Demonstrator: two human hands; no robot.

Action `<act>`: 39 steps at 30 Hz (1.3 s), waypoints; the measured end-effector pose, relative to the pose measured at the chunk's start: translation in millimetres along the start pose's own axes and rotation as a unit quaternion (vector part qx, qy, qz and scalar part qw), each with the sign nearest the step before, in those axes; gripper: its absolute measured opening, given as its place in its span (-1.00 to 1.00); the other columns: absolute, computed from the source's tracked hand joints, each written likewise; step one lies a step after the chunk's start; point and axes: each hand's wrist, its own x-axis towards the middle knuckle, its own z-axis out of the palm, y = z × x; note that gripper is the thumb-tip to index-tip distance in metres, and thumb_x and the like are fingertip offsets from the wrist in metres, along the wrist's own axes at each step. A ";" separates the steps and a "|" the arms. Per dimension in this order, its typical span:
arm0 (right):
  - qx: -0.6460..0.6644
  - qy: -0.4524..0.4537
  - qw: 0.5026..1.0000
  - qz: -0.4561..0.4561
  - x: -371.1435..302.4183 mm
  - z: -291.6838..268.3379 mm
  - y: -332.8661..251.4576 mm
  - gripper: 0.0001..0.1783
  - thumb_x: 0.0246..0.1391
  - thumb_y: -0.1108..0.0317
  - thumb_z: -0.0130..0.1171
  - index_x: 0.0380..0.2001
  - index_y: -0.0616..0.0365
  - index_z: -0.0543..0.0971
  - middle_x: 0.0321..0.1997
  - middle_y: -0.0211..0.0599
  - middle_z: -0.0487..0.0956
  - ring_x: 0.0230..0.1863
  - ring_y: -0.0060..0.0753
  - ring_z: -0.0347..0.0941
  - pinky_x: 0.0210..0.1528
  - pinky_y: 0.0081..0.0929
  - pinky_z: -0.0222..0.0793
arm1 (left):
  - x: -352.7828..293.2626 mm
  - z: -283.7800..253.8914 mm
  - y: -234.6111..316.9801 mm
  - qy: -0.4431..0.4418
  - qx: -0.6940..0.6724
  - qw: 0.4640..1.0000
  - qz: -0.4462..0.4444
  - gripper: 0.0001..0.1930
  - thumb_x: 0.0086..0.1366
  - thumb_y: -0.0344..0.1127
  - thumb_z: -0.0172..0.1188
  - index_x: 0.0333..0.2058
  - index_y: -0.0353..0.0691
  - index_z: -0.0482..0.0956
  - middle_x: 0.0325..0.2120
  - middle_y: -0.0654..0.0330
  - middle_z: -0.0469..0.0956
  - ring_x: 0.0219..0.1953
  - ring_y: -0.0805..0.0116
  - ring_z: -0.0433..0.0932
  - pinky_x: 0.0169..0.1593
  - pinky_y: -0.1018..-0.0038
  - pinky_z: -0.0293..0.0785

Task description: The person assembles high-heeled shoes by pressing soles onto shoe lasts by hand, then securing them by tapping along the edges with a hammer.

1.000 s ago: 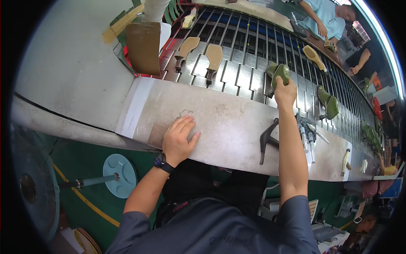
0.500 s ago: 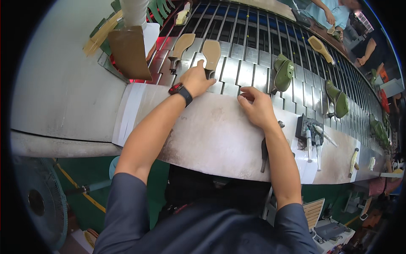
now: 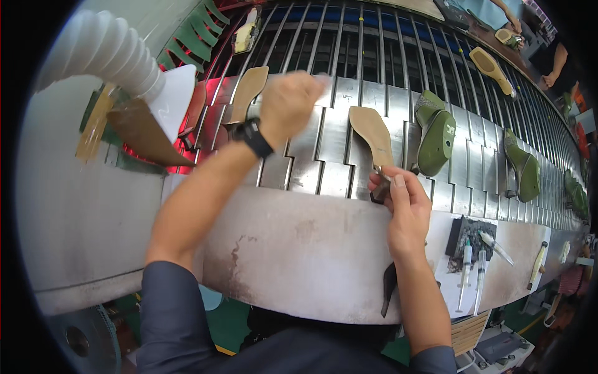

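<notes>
Between thumb and fingers of my right hand [image 3: 408,209] is the dark heel end of a tan high-heel shoe sole [image 3: 372,132]. Its broad end points away from me over the metal slats. My left hand [image 3: 289,106] is raised above the slats, smeared by motion, so its fingers cannot be read. Just left of that hand lies a second tan sole [image 3: 250,92], partly covered by the wrist. A green shoe last with a sole [image 3: 437,140] rests to the right of the held piece.
The slatted metal conveyor [image 3: 305,162] carries more green lasts [image 3: 524,168] at right. On the near ledge [image 3: 280,243] are a black block [image 3: 471,237], several syringes [image 3: 481,274] and a dark tool [image 3: 389,290]. A white ribbed hose [image 3: 112,53] hangs at left. Other people work across the conveyor.
The nearer tan sole has moved right, away from the other one, and its heel end is now in my right hand. My left hand has come off it and lifted. The view has shifted.
</notes>
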 end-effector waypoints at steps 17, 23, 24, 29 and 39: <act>-0.148 -0.026 0.988 -0.045 3.0 -10.0 0.7 -0.56 0.13 0.43 0.33 0.08 0.29 0.54 -0.06 -0.04 0.64 -0.06 -0.11 0.61 0.06 -0.33 0.48 | 119.7 73.9 -331.9 -0.018 0.301 0.846 -0.440 0.01 0.16 0.17 0.50 0.35 -0.40 0.21 0.31 -0.47 0.30 0.35 -0.43 0.34 0.41 -0.08 0.29; -0.172 0.007 0.981 -0.088 4.2 -8.1 3.9 -0.57 0.14 0.36 0.34 0.04 0.29 0.53 -0.10 -0.07 0.67 -0.06 -0.20 0.61 0.07 -0.29 0.47 | 62.1 7.6 -226.9 -0.006 0.289 0.865 -0.410 -0.04 0.21 0.08 0.47 0.40 -0.32 0.20 0.27 -0.45 0.35 0.33 -0.43 0.37 0.38 -0.08 0.34; -0.147 0.019 0.981 -0.126 6.3 -5.0 11.9 -0.52 0.13 0.37 0.33 0.09 0.30 0.50 -0.11 -0.07 0.67 -0.07 -0.25 0.60 0.05 -0.31 0.48 | 44.5 -10.5 -209.2 0.020 0.246 0.882 -0.401 -0.01 0.19 0.09 0.48 0.41 -0.33 0.20 0.26 -0.44 0.36 0.32 -0.40 0.38 0.36 -0.06 0.36; -0.091 0.058 0.980 -0.167 7.4 -3.1 2.6 -0.32 0.12 0.41 0.36 0.25 0.32 0.30 -0.19 -0.15 0.70 -0.19 -0.44 0.59 -0.05 -0.45 0.48 | -68.6 -68.0 -46.5 0.098 0.053 0.963 -0.246 -0.12 0.21 -0.02 0.49 0.35 -0.36 0.30 0.17 -0.23 0.46 0.25 -0.20 0.44 0.31 0.08 0.36; -0.507 -0.082 0.689 -0.512 -74.0 -4.3 -25.7 -0.65 -0.09 0.39 0.48 -0.20 0.23 0.64 -0.19 -0.18 0.58 -0.11 -0.10 0.52 -0.07 -0.16 0.45 | -318.0 -203.4 156.2 -0.055 0.128 0.978 -0.153 0.08 -0.12 -0.21 0.69 0.39 -0.28 0.32 0.29 -0.10 0.35 0.23 -0.19 0.43 0.30 0.07 0.41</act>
